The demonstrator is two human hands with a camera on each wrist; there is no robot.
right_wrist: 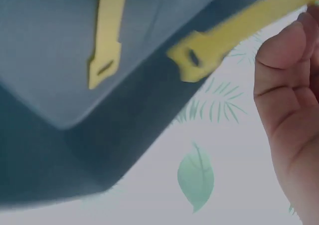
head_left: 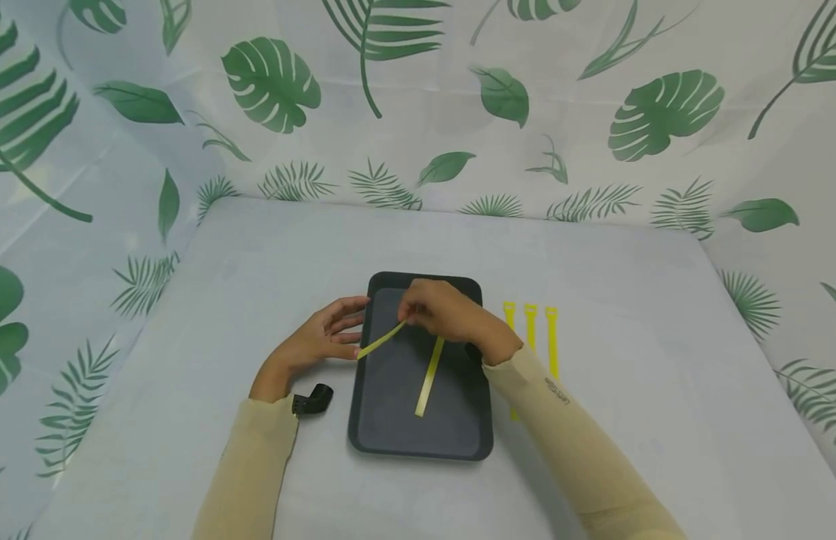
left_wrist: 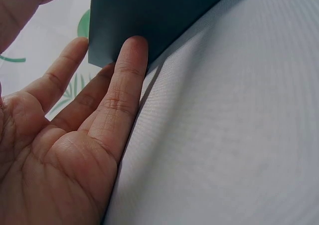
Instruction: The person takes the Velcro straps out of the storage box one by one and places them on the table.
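My right hand (head_left: 440, 309) is above the dark tray (head_left: 391, 439), pinching a yellow hook-and-loop cable tie (head_left: 382, 340). The strap slopes down to the left, and its lower end meets my left thumb tip; whether they touch I cannot tell. In the right wrist view its slotted head (right_wrist: 192, 58) hangs near the fingers. A second yellow cable tie (head_left: 428, 382) lies lengthwise in the tray, partly hidden by my right hand. My left hand (head_left: 323, 337) is at the tray's left side, fingers fairly straight, fingertips against its outer wall (left_wrist: 164, 20) in the left wrist view.
Right of the tray, 3 more yellow cable ties (head_left: 551, 337) lie side by side on the white-covered table (head_left: 634, 375), partly behind my right forearm. A black device (head_left: 314, 400) sits by my left cuff. A leaf-printed backdrop (head_left: 404, 157) rises behind the table.
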